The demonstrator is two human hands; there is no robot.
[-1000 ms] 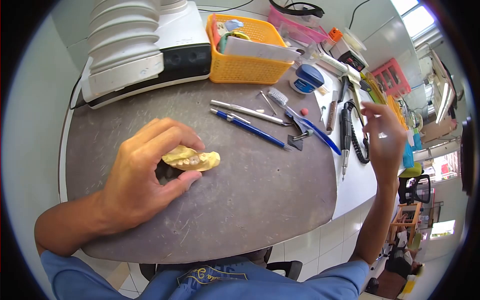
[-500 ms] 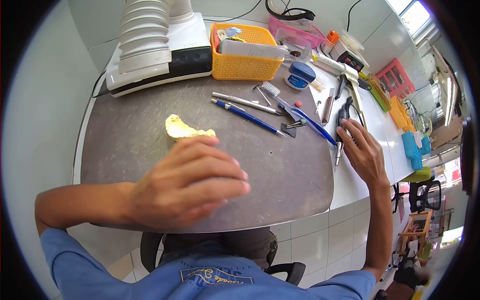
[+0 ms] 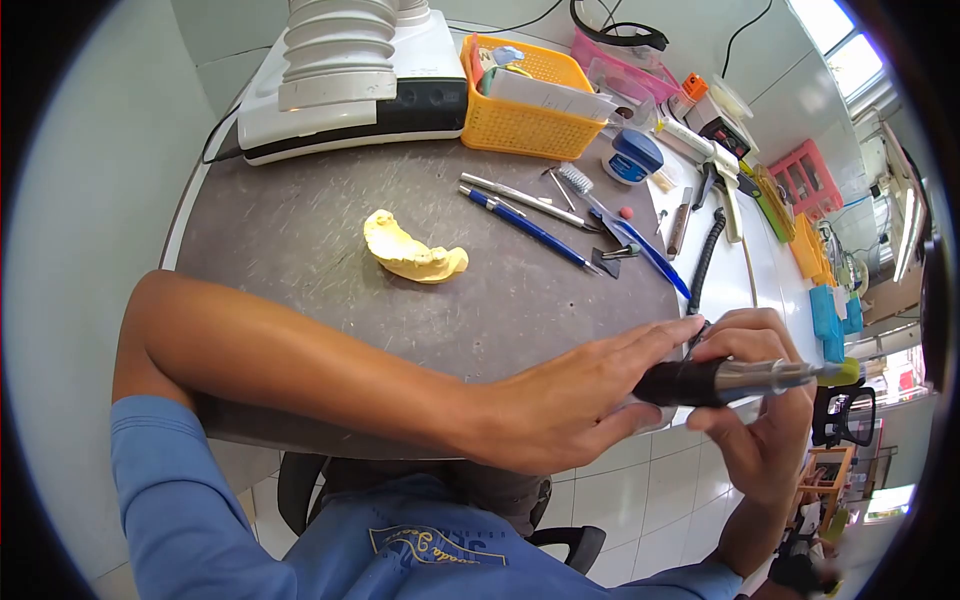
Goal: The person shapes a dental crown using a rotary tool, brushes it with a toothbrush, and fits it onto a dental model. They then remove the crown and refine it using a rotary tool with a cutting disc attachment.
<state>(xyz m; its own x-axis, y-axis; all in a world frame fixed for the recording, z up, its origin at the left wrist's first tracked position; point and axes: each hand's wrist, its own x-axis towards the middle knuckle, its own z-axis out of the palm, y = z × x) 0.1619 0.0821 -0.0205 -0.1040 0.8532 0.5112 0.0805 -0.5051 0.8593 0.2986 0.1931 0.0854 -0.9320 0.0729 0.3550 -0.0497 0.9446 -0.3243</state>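
Note:
My left hand (image 3: pixel 565 405) reaches across to the right, its fingers and thumb closed about the black rear end of a rotary handpiece (image 3: pixel 705 382). The handpiece lies nearly level, its silver nose pointing right, above the bench's front right edge. My right hand (image 3: pixel 765 430) curls around the handpiece from the right, fingers above and thumb below; part of its grip is hidden behind the tool. A black coiled cord (image 3: pixel 708 262) runs up the bench from behind the hands. On the grey mat (image 3: pixel 300 210) rests a yellow plaster dental cast (image 3: pixel 415 252), touched by neither hand.
A blue mechanical pencil (image 3: pixel 530 232), a silver pen-like tool (image 3: pixel 525 200) and a blue-handled brush (image 3: pixel 655 260) lie behind the cast. Farther back stand a yellow basket (image 3: pixel 530 125), a blue-lidded jar (image 3: pixel 632 157) and a white machine with a ribbed hose (image 3: pixel 340 50).
My left hand has swung from near the cast to the handpiece on the right. The handpiece has been lifted off the bench and brought toward me by my right hand.

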